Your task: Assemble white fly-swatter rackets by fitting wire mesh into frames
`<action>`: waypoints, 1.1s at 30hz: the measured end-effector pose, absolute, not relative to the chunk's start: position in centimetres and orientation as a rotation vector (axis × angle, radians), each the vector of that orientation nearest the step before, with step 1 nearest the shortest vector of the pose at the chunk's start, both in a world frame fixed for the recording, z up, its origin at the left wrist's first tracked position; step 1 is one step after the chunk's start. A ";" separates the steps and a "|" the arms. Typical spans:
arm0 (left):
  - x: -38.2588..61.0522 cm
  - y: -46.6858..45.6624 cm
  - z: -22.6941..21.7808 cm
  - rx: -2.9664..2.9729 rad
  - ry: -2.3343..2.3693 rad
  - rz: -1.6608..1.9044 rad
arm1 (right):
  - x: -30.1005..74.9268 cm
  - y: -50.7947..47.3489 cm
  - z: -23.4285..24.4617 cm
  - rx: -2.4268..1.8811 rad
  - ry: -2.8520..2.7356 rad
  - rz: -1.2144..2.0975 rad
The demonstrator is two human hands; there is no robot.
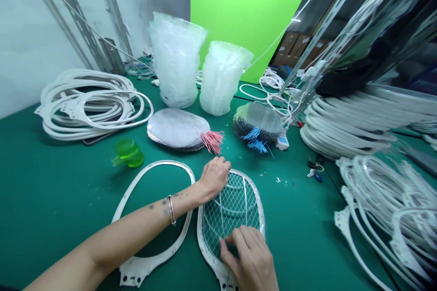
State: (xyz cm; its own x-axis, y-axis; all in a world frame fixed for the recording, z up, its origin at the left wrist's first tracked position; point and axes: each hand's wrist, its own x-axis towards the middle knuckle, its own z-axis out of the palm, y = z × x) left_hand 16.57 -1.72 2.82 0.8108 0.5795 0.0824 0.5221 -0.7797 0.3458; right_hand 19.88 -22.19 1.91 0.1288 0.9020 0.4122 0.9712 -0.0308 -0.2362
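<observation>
A white oval racket frame (261, 211) with metal mesh and clear curved strips inside it lies on the green table. My left hand (214, 178), a bangle on its wrist, is closed at the frame's top left rim. Over the lower mesh, my right hand (251, 254) has its thumb and forefinger drawn close together; anything between them is too small to make out. Beneath my left forearm lies a second white frame (134, 186) with no mesh in it. Oval mesh sheets (177, 127) with pink ties (212, 141) are stacked beyond my hands.
Tall stacks of clear plastic pieces (179, 61) stand at the back. Dark mesh sheets (261, 118) with blue ties are right of centre. White frames pile up at left (92, 104) and right (378, 209). A green tape dispenser (129, 152) and keys (314, 170) lie nearer.
</observation>
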 end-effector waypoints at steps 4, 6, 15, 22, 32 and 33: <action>16.5 -1.9 3.0 2.708 0.832 0.262 | 20.1 -22.3 2.1 -2.005 -1.802 -0.098; 16.5 -1.8 3.0 2.716 0.827 0.254 | 20.3 -22.4 2.5 -2.012 -1.822 -0.013; 16.3 -1.6 2.5 2.803 0.771 0.250 | 24.0 -19.6 4.1 -2.046 -1.729 -0.037; 16.0 -2.2 2.8 2.974 0.496 0.161 | 28.6 -14.2 2.6 -2.149 -1.994 -0.359; 15.7 -0.9 4.6 2.971 0.400 0.132 | 29.5 -13.3 4.8 -2.049 -2.044 -0.291; 15.1 -1.0 5.0 2.952 0.418 0.150 | 29.5 -14.4 4.6 -2.080 -1.961 -0.293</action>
